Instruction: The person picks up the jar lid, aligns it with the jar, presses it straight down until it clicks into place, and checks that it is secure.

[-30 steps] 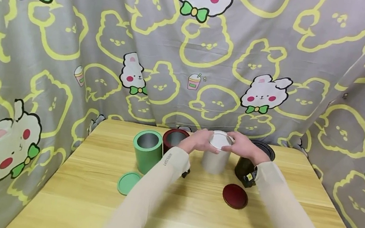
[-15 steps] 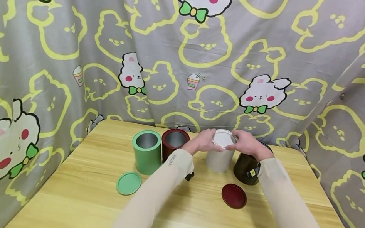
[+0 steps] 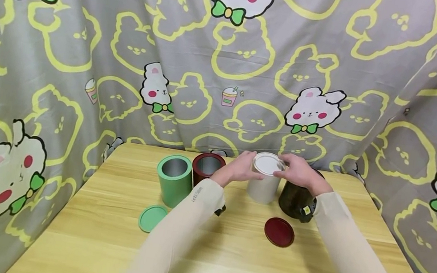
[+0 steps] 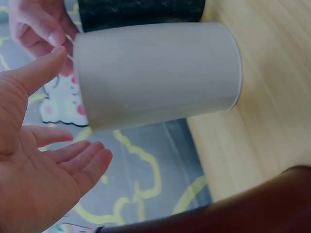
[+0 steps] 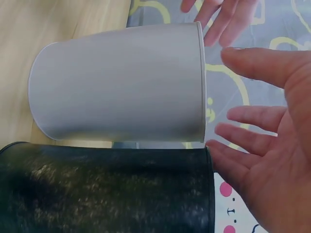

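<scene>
A white canister stands upright on the wooden table, with a white lid on its top. My left hand is at the left of this top; in the left wrist view its thumb and fingers are spread beside the canister's end. On the opposite side is my right hand, its fingers parted and off the white wall in the right wrist view. Its lower fingertips there come close to the upper edge of a black canister. Neither hand holds anything.
Left of the white canister stand an uncovered green canister and an uncovered dark red one. A green lid and a dark red lid lie nearer the front of the table. A patterned curtain hangs behind.
The white canister has shifted slightly right, towards the black one, between one second and half a second ago. Since then the hands have loosened a little from the lid's edge.
</scene>
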Available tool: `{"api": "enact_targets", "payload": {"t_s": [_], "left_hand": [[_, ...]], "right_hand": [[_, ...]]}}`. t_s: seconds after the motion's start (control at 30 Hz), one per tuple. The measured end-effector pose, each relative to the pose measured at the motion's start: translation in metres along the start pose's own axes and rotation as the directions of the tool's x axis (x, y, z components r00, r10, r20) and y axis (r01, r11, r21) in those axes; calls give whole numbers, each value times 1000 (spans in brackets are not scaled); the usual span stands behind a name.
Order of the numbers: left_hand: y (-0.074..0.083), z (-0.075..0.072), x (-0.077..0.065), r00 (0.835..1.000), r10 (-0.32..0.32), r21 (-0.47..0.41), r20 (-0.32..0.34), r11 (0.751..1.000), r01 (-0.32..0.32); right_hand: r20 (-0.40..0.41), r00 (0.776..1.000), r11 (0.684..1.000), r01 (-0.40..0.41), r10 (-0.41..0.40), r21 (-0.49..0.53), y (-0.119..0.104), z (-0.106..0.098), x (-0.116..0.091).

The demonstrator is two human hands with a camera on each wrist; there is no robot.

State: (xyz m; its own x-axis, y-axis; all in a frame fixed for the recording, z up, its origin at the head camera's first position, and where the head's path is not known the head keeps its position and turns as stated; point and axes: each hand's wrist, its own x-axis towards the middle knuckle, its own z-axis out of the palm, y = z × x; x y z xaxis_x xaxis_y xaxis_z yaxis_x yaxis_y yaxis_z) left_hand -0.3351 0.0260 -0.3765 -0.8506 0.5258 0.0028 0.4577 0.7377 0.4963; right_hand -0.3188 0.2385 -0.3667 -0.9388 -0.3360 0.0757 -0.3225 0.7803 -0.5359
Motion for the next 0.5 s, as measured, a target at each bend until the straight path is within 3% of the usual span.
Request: {"api": "enact_targets", "payload": {"t_s": [0.23,0.5], "left_hand": [[2,-10,-23,999,31,30,34,999,-33],[1,3,-51,989,138,3,53,990,-138]], "right_hand": [[-58,996,997,69,-71,-27,5,-1,-16],[-127,975,983,178,-184,-53,5,0,-46]]}}
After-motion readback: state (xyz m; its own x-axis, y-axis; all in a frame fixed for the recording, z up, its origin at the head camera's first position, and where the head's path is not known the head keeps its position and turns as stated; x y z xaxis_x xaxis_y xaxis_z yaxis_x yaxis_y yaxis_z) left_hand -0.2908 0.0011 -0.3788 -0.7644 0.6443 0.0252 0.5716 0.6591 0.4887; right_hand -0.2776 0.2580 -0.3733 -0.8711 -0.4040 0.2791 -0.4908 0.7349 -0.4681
